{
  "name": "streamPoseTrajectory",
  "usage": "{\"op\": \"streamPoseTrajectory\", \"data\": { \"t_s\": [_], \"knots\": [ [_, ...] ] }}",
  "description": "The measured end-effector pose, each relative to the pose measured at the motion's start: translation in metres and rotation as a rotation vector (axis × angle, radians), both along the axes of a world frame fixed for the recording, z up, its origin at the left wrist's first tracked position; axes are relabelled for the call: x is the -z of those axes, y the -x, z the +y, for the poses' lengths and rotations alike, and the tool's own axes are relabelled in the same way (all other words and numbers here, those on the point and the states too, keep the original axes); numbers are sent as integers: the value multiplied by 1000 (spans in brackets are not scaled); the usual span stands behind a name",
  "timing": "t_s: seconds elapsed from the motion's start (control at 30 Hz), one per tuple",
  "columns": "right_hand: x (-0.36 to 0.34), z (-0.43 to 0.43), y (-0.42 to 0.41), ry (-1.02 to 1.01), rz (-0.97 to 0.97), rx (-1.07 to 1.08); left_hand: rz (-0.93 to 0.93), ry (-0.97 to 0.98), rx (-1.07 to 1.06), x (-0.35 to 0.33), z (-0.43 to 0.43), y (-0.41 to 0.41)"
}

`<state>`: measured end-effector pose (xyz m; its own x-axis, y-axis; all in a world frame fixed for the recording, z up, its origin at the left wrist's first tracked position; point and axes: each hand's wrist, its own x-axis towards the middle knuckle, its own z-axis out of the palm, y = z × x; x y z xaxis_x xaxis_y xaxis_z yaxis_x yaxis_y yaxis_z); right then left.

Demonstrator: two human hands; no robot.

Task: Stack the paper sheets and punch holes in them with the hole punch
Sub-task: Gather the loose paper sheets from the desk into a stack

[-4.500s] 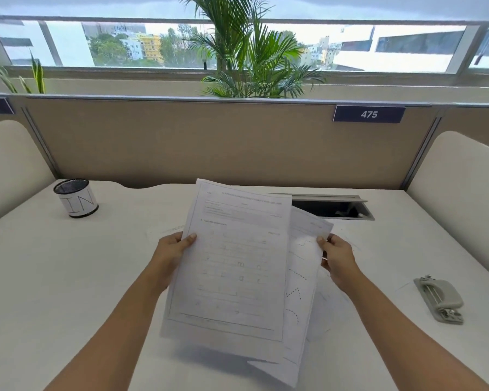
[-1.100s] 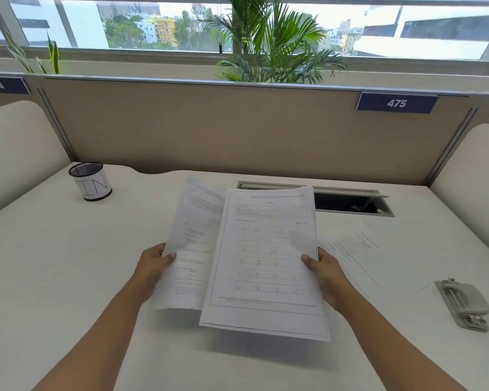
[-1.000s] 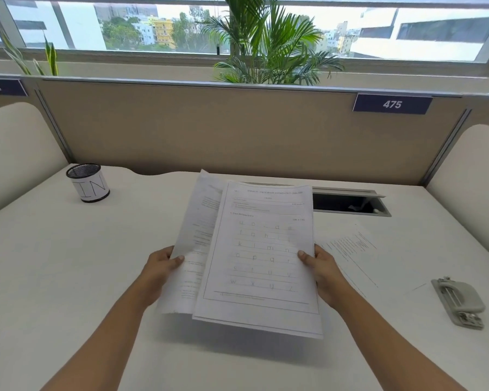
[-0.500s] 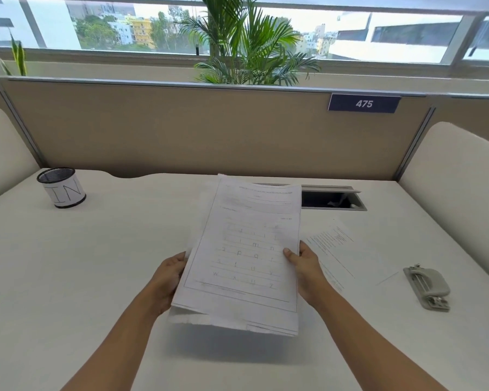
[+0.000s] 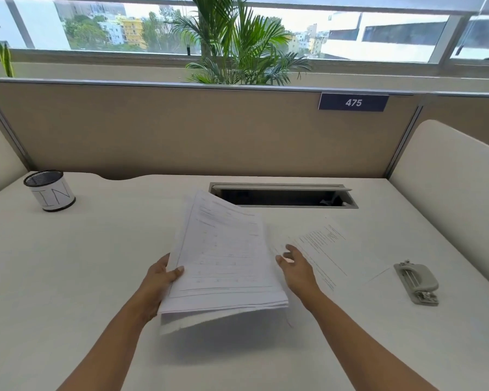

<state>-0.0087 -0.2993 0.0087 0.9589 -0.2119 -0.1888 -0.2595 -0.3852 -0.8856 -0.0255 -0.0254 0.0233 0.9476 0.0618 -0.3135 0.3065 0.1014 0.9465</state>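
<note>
A stack of printed paper sheets (image 5: 223, 258) hangs above the white desk, held at its left edge by my left hand (image 5: 161, 280), thumb on top. My right hand (image 5: 295, 268) is off the stack, just right of it, fingers apart and empty, over the near edge of a single printed sheet (image 5: 322, 244) that lies flat on the desk. A grey hole punch (image 5: 417, 282) rests on the desk at the far right, well away from both hands.
A mesh pen cup (image 5: 50, 190) with a white label stands at the back left. An open cable slot (image 5: 283, 194) is set into the desk behind the papers. A beige partition (image 5: 209, 131) closes the back, with padded side panels left and right.
The two fanned groups of sheets have come together into one stack. My right hand has let go of the stack and moved right towards the single sheet.
</note>
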Motion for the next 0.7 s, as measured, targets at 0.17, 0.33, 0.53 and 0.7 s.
{"op": "streamPoseTrajectory", "data": {
  "t_s": [0.17, 0.33, 0.53, 0.7],
  "knots": [
    [21, -13, 12, 831, 174, -138, 12, 21, -91, 5, 13, 2],
    [28, -12, 12, 851, 173, -206, 10, 41, -122, 8, 19, 1],
    [25, -12, 3, 777, 133, -503, 8, 58, -136, 9, 21, -2],
    [23, -10, 4, 649, 115, -596, 18, 71, -129, 10, 18, -1]
  ]
}}
